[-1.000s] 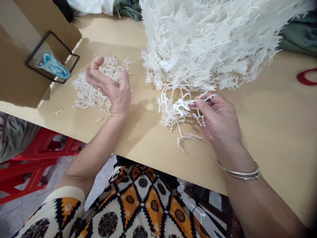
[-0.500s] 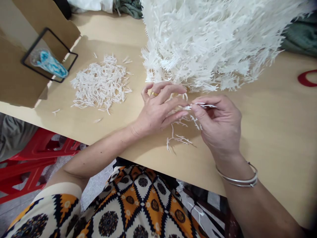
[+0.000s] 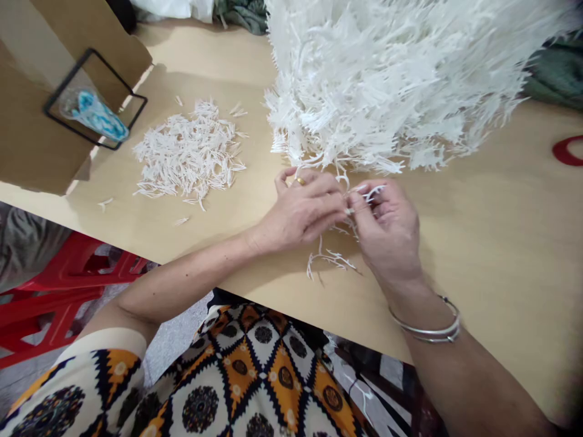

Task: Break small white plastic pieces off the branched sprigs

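Observation:
Fingertips of my left hand (image 3: 310,209) and my right hand (image 3: 392,237) meet in front of the large heap. Both are closed on thin white plastic sprigs (image 3: 374,193), whose forked ends stick out past my right thumb and forefinger. How the pieces join between the fingertips is hidden. Under my left hand, more of the white branching strand (image 3: 331,260) hangs or lies over the table, partly covered by the fingers. A big heap of white feathery plastic sprigs (image 3: 401,85) rises just beyond both hands. To the left lies a low pile of small white pieces (image 3: 189,159).
At the left, a cardboard box (image 3: 27,127) stands beside a black wire frame (image 3: 141,106) and a clear cup with blue-and-white contents (image 3: 98,115). A red ring-shaped handle (image 3: 565,159) lies at the right edge. Red stools (image 3: 86,267) stand below the table's left edge.
My right hand has moved left, closer to my left hand. My left fingers, spread before, have drawn together around the white strand. The piles look the same.

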`<state>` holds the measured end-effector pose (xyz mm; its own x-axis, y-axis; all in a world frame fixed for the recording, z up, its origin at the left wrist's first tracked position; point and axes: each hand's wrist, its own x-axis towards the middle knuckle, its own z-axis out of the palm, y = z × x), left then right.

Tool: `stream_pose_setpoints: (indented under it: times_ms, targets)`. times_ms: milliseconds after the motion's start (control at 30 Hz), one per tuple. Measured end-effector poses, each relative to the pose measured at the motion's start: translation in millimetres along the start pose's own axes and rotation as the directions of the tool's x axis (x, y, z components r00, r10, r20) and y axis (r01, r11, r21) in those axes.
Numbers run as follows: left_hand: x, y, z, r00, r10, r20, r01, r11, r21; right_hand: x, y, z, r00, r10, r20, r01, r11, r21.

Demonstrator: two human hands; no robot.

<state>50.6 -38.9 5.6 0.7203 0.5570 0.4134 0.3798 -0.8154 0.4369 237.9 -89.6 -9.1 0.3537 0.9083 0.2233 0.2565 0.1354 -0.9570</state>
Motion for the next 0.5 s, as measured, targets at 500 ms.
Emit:
stream_pose_setpoints:
  times_ms: [500]
  targets:
    - [-19,-145,-11.7,0.532,-0.400,-0.746,0.251,0.916,-0.311,23,33,-9,0.981,-0.040,-0.192,0.072,0.984,0.163]
